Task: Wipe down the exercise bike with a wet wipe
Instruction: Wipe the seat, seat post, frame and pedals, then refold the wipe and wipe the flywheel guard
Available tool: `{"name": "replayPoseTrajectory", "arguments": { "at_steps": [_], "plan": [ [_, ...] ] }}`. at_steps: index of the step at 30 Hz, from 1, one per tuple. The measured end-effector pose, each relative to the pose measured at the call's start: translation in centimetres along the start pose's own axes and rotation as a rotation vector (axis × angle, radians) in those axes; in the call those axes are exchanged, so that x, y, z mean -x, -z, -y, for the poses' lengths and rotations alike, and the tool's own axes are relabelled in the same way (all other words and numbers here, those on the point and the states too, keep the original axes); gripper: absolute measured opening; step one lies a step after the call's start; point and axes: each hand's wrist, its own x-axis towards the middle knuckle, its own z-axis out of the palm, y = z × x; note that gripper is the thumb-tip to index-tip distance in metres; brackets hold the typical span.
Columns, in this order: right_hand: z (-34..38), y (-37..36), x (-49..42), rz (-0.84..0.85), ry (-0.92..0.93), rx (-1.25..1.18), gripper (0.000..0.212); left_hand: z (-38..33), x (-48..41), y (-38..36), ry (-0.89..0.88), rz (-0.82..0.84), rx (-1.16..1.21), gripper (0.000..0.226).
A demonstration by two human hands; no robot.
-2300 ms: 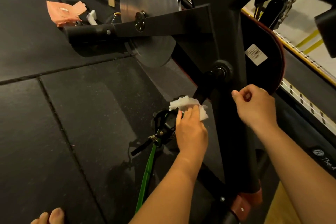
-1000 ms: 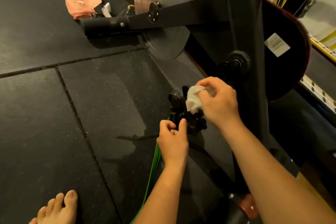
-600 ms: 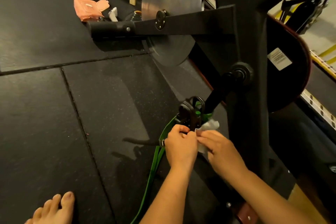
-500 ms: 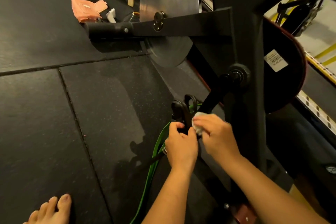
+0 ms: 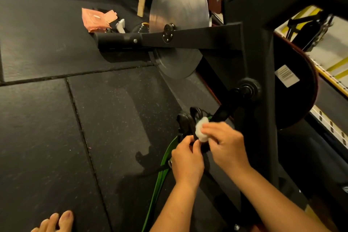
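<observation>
left hand (image 5: 187,158) pinches pedal (image 5: 188,124) edge, steadying it | right hand (image 5: 225,145) clamps bunched wet wipe (image 5: 201,129) against pedal, just beyond left | crank arm (image 5: 228,107) runs up-right toward exercise bike (image 5: 250,47) frame, nearer right hand

dim, warm | sheen on flywheel (image 5: 178,11) | soft shadows on mat (image 5: 113,118) | detail perhaps motion-softened | edges bent

We observe the right hand (image 5: 226,143) pressing a bunched white wet wipe (image 5: 201,130) against the black pedal (image 5: 186,124); the left hand (image 5: 187,160) grips the pedal's lower edge, beside a green strap (image 5: 160,177).
</observation>
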Motion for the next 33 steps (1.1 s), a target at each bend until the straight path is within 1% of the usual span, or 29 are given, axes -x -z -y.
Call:
{"name": "replayPoseTrajectory", "arguments": {
  "at_steps": [1,2,4,5,7,10,12,14,16,17,18,20,22,24,26,28,30,31,33],
  "plan": [
    [0.4,-0.3,-1.7,-0.007,0.034,-0.014,0.030,-0.2,0.0,-0.1,-0.011,-0.016,-0.009,0.011],
    [0.9,-0.7,-3.2,0.035,0.062,-0.008,0.032,-0.5,0.0,-0.1,-0.014,-0.033,-0.015,0.011],
    [0.9,-2.0,-4.3,0.166,0.098,0.065,0.039,-0.8,0.0,0.3,-0.013,-0.055,-0.033,0.014],
    [0.6,-2.5,-3.8,0.200,0.114,0.095,0.042,-0.8,-0.2,0.5,-0.009,-0.053,-0.054,0.016],
    [-0.4,-2.5,-1.8,0.212,0.143,0.113,0.045,-0.9,-0.7,1.2,0.005,-0.037,-0.076,0.016],
    [-0.9,-1.5,1.4,0.272,0.147,0.116,0.046,-1.0,-1.1,2.0,0.072,0.007,-0.008,0.015],
    [-0.8,-0.7,1.2,0.303,0.074,0.123,0.037,-1.5,-0.8,2.4,0.106,0.068,0.047,0.018],
    [-0.4,-0.1,-1.1,0.246,-0.019,0.110,0.030,-2.2,-1.1,2.7,0.103,0.115,0.073,0.016],
    [0.2,0.2,-4.0,0.139,-0.082,0.074,0.033,-2.8,-1.7,2.7,0.069,0.140,-0.002,0.026],
    [0.6,0.3,-5.3,0.115,-0.138,0.059,0.034,-2.9,-1.8,2.8,0.057,0.153,-0.038,0.033],
    [0.8,0.3,-6.1,0.124,-0.203,0.058,0.032,-3.0,-1.9,2.9,0.054,0.165,-0.052,0.038],
    [1.1,-0.4,-6.0,0.195,-0.293,0.091,0.023,-2.9,-2.2,3.5,0.074,0.149,-0.055,0.045],
    [1.0,-1.3,-4.3,0.334,-0.342,0.174,0.016,-3.0,-3.2,4.2,0.098,0.041,-0.123,0.049],
    [0.9,-0.9,-2.7,0.442,-0.412,0.213,0.022,-3.5,-4.6,4.8,0.097,-0.043,-0.169,0.043],
    [0.6,0.7,-3.0,0.513,-0.470,0.202,0.031,-4.5,-5.7,5.1,0.108,-0.018,-0.166,0.031],
    [0.7,2.2,-4.8,0.539,-0.481,0.118,0.034,-5.3,-6.6,5.1,0.147,0.032,-0.209,0.030],
    [1.6,3.0,-7.1,0.500,-0.489,0.007,0.027,-6.0,-7.0,5.2,0.213,0.077,-0.323,0.032],
    [2.3,3.0,-8.3,0.458,-0.516,-0.071,0.021,-6.6,-7.1,5.4,0.243,0.098,-0.381,0.032],
    [4.1,2.6,-10.4,0.398,-0.631,-0.281,0.023,-8.0,-7.0,6.0,0.272,0.112,-0.420,0.033]
  ]
}}
